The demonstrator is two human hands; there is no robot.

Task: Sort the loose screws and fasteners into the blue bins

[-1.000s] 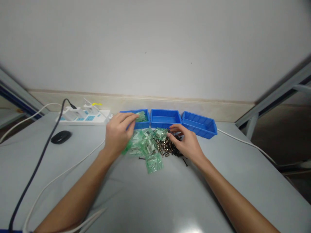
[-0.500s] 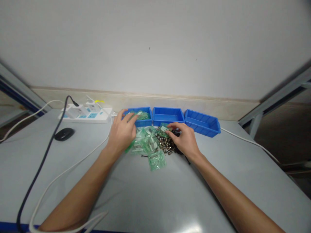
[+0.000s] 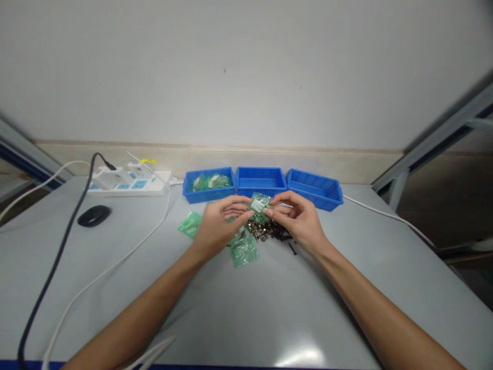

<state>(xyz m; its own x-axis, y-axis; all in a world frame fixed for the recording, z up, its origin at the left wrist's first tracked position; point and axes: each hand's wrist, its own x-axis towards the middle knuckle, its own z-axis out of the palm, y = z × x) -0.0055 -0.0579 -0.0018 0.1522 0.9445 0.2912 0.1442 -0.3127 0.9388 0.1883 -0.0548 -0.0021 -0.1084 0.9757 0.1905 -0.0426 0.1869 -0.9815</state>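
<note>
While loose screws (image 3: 265,232) lie on the table (image 3: 246,308), the left hand (image 3: 219,226) and right hand (image 3: 302,218) together pinch one green packet (image 3: 259,203)

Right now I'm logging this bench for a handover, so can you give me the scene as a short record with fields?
left hand: left hand pinches one side of a small green bag
right hand: right hand pinches the other side of the same bag
held item: green bag of small metal parts, lifted above the pile
pile: loose screws and more green bags on the grey table
bins: left blue bin holds green bags; middle blue bin and right blue bin show no contents
also present: power strip, black mouse
</note>
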